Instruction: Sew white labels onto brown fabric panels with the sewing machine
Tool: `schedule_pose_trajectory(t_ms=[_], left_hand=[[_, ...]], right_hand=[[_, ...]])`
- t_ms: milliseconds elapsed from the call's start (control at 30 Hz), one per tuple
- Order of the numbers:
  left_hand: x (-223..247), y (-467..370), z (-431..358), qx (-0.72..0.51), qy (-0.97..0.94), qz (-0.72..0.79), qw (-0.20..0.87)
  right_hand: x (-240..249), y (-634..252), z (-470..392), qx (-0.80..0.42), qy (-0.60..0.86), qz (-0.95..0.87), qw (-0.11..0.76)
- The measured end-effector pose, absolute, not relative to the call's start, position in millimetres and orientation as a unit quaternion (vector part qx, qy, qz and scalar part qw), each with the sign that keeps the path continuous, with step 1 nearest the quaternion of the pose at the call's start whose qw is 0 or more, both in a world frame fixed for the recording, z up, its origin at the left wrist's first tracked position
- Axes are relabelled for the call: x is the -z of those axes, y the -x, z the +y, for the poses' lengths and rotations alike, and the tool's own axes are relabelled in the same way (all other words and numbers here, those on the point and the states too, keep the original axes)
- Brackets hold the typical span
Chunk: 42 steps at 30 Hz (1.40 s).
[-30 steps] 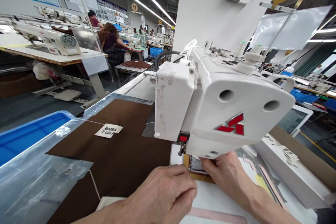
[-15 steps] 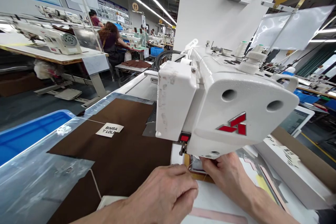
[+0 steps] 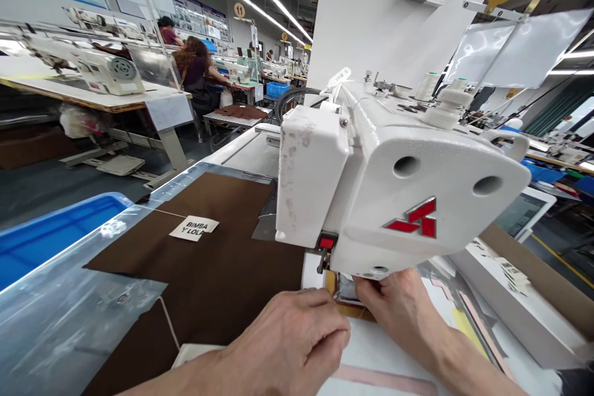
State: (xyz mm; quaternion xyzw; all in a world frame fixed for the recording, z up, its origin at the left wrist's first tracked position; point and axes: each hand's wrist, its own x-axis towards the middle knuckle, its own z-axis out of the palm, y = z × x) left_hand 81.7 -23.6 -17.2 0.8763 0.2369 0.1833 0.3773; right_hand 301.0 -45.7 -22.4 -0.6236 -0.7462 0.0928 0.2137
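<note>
My left hand point(image 3: 301, 334) is closed in front of the white sewing machine head point(image 3: 399, 192), its curled fingertips hidden from view. My right hand point(image 3: 399, 303) reaches under the head, thumb and fingers pressed together at a clear plate in a brown frame point(image 3: 355, 310); what it pinches is hidden. Brown fabric point(image 3: 223, 266) lies flat to the left of the machine. On it rests a white label point(image 3: 193, 229) printed BIMBA Y LOLA. A white piece point(image 3: 199, 354) with a cord shows behind my left wrist.
A blue bin point(image 3: 60, 235) stands at the left beside the table edge. At the right is a long box point(image 3: 515, 303) with labels on it. Clear plastic sheeting point(image 3: 60, 328) covers the table's left side. Farther back, people sit at other sewing machines.
</note>
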Motion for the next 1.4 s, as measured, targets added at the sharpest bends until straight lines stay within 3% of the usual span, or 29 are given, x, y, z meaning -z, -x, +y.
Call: schedule_pose_trajectory(t_ms=[1000, 1233, 1400], left_hand=[[21, -80, -27, -0.188, -0.877, 0.238, 0.372], [23, -76, -30, -0.299, -0.829, 0.277, 0.384], [25, -70, -17, -0.327, -0.818, 0.368, 0.297]], right_hand=[[23, -307, -50, -0.155, 0.638, -0.723, 0.215], [23, -305, -48, -0.142, 0.62, -0.739, 0.222], [23, -305, -47, -0.119, 0.623, -0.74, 0.224]])
